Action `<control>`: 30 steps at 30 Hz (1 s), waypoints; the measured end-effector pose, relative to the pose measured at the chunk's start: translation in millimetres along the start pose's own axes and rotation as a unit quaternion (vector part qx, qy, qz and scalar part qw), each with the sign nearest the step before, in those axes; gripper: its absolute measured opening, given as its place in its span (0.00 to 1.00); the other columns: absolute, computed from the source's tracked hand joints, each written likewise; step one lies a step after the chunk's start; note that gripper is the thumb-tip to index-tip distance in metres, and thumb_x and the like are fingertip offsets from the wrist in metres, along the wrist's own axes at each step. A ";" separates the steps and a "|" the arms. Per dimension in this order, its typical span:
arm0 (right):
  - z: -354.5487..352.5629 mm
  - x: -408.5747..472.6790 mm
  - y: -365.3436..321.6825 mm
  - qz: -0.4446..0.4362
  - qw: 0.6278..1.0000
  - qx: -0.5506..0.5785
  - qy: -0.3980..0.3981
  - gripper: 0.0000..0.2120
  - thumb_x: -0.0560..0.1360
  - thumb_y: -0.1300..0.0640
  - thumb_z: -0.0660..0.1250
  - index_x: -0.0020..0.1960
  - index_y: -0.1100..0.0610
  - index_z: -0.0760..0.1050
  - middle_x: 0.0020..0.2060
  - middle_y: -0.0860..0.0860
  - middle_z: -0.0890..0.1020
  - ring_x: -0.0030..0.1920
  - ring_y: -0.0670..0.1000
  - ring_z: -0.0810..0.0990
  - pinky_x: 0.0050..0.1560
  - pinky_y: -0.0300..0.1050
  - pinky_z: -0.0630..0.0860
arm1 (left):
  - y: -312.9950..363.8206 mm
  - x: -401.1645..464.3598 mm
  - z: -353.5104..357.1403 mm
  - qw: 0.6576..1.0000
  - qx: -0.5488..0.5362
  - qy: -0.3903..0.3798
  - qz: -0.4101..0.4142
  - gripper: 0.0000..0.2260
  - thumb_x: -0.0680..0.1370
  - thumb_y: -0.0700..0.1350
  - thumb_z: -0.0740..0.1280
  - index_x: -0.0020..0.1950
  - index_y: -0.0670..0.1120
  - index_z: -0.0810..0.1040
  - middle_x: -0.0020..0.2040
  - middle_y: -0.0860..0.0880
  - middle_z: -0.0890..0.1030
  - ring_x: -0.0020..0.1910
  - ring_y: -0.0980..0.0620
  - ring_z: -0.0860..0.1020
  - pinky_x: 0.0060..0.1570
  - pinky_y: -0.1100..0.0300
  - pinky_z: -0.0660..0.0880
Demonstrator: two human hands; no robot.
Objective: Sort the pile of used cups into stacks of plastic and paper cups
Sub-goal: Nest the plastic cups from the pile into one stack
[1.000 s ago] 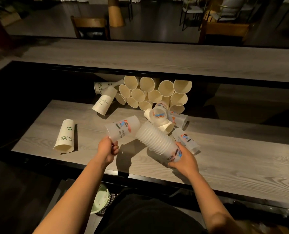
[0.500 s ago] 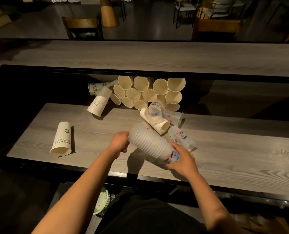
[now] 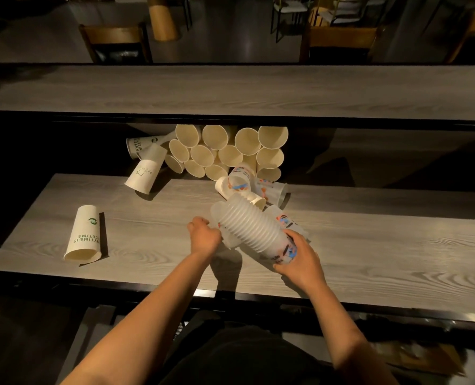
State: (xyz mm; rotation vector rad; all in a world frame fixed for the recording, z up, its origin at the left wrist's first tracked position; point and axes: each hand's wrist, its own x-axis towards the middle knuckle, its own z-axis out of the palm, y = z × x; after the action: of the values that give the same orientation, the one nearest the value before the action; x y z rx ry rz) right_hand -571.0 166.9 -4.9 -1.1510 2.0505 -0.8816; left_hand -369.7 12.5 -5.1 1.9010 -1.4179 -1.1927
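Near the table's (image 3: 369, 245) left front corner a lone paper cup (image 3: 85, 237) lies on its side, its green print reading "ANYTIME IS NICETIME" upside down. Towards the back edge a second printed paper cup (image 3: 144, 176) leans among the pile of paper cups (image 3: 225, 151), mouths facing forward. A second ago the left hand (image 3: 204, 237) carried a loose plastic cup; now that cup sits seated on the open end of the plastic cup stack (image 3: 247, 229), so the plastic stack has grown by one. The left hand's fingers curl at that end, pressing it home. The right hand (image 3: 300, 259) grasps the stack's base. Loose printed plastic cups (image 3: 269, 190) remain behind; their lettering is unreadable.
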 end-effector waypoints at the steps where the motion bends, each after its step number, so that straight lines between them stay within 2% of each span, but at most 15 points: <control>1: -2.0 0.1 3.2 0.007 1.000 0.005 0.001 0.42 0.60 0.54 0.81 0.71 0.44 0.70 0.61 0.44 0.77 0.59 0.51 0.78 0.60 0.56 0.78 | -0.9 -2.8 6.8 0.999 0.033 -0.024 0.032 0.21 0.71 0.34 0.69 0.60 0.45 0.67 0.64 0.44 0.65 0.57 0.43 0.73 0.57 0.50 0.77; 4: -5.5 -0.5 9.4 0.022 0.999 0.022 0.003 0.41 0.59 0.54 0.81 0.69 0.43 0.70 0.61 0.44 0.78 0.57 0.49 0.79 0.58 0.56 0.79 | -6.0 -6.8 21.3 0.981 0.135 -0.097 0.100 0.36 0.67 0.39 0.76 0.70 0.43 0.62 0.72 0.42 0.60 0.70 0.39 0.64 0.71 0.44 0.67; 6: -8.4 -0.3 11.5 0.028 0.999 0.036 0.000 0.41 0.57 0.53 0.80 0.68 0.43 0.71 0.59 0.44 0.78 0.56 0.49 0.79 0.57 0.55 0.80 | -10.0 -6.1 26.9 0.958 0.225 -0.146 0.101 0.46 0.70 0.45 0.77 0.79 0.47 0.52 0.80 0.42 0.47 0.77 0.36 0.53 0.74 0.39 0.61; 8: -11.1 -0.5 13.6 0.030 0.998 0.047 -0.006 0.40 0.57 0.53 0.79 0.67 0.42 0.71 0.59 0.44 0.78 0.55 0.48 0.80 0.55 0.54 0.81 | -15.2 -2.8 29.2 0.932 0.315 -0.152 0.099 0.43 0.75 0.51 0.72 0.81 0.53 0.48 0.82 0.44 0.39 0.79 0.37 0.47 0.73 0.37 0.61; 11: -12.2 -2.1 15.7 0.027 0.998 0.057 -0.015 0.40 0.56 0.52 0.79 0.67 0.41 0.71 0.58 0.41 0.78 0.55 0.46 0.80 0.54 0.50 0.81 | -21.8 -1.1 26.6 0.928 0.338 -0.093 0.123 0.28 0.82 0.53 0.61 0.80 0.56 0.56 0.82 0.44 0.44 0.78 0.36 0.52 0.70 0.40 0.66; 16: -8.0 -2.9 16.7 0.023 0.997 0.064 -0.027 0.40 0.57 0.54 0.80 0.66 0.40 0.71 0.57 0.38 0.78 0.54 0.43 0.80 0.56 0.51 0.81 | -32.6 0.7 9.9 0.965 0.220 -0.013 0.144 0.21 0.84 0.47 0.58 0.78 0.52 0.66 0.79 0.43 0.60 0.74 0.39 0.65 0.69 0.45 0.68; 18: -4.3 -2.1 16.2 0.021 0.997 0.064 -0.034 0.41 0.58 0.56 0.81 0.68 0.42 0.71 0.59 0.41 0.78 0.55 0.44 0.80 0.57 0.52 0.81 | -34.4 4.8 -1.0 0.981 0.142 0.034 0.127 0.18 0.84 0.45 0.59 0.73 0.46 0.74 0.72 0.41 0.70 0.67 0.40 0.73 0.66 0.49 0.71; 20: -0.7 -1.3 14.4 0.021 0.997 0.059 -0.037 0.42 0.58 0.55 0.81 0.69 0.41 0.70 0.60 0.41 0.77 0.55 0.43 0.79 0.56 0.49 0.81 | -37.0 8.2 -14.2 0.991 0.067 0.072 0.090 0.12 0.83 0.45 0.61 0.59 0.43 0.81 0.57 0.41 0.80 0.57 0.40 0.79 0.54 0.50 0.75; 22: 2.4 0.6 11.1 0.022 0.997 0.054 -0.042 0.43 0.59 0.55 0.81 0.70 0.40 0.69 0.60 0.41 0.77 0.55 0.42 0.79 0.52 0.44 0.80 | -43.6 10.5 -27.4 0.996 -0.001 0.076 0.049 0.09 0.82 0.46 0.64 0.47 0.43 0.80 0.44 0.43 0.81 0.49 0.37 0.81 0.44 0.51 0.75; 25: 7.2 4.6 5.2 0.016 0.997 0.047 -0.058 0.44 0.59 0.54 0.81 0.71 0.40 0.68 0.60 0.40 0.77 0.54 0.40 0.79 0.44 0.36 0.77 | -58.7 15.7 -46.1 0.991 -0.090 0.096 -0.014 0.09 0.82 0.44 0.65 0.49 0.38 0.79 0.46 0.38 0.82 0.50 0.34 0.80 0.50 0.40 0.79; 26: 8.8 5.9 3.5 0.015 0.997 0.043 -0.062 0.45 0.59 0.53 0.81 0.72 0.40 0.68 0.60 0.40 0.77 0.54 0.40 0.79 0.43 0.35 0.76 | -62.3 18.0 -51.2 0.985 -0.134 0.099 -0.035 0.09 0.82 0.43 0.65 0.50 0.37 0.79 0.47 0.36 0.81 0.50 0.33 0.81 0.51 0.40 0.80; 28: 12.1 8.2 1.5 0.012 0.997 0.033 -0.063 0.46 0.58 0.53 0.81 0.73 0.41 0.67 0.61 0.40 0.76 0.55 0.42 0.78 0.45 0.37 0.76 | -63.1 20.1 -59.8 0.965 -0.241 0.073 -0.076 0.08 0.82 0.39 0.62 0.50 0.37 0.80 0.46 0.36 0.81 0.43 0.38 0.82 0.44 0.47 0.81; 30: 15.6 11.0 -0.6 0.003 0.998 0.016 -0.059 0.46 0.58 0.52 0.81 0.73 0.42 0.67 0.62 0.40 0.74 0.57 0.44 0.78 0.52 0.43 0.78 | -56.3 21.9 -69.5 0.933 -0.340 0.036 -0.112 0.09 0.80 0.35 0.60 0.48 0.39 0.80 0.40 0.39 0.79 0.29 0.50 0.77 0.30 0.59 0.75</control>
State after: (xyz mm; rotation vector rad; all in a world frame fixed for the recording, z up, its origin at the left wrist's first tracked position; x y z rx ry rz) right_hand -563.3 153.0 -15.7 -1.1516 1.9368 -0.8194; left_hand -279.7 3.5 -22.3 1.5964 -0.6221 -1.4594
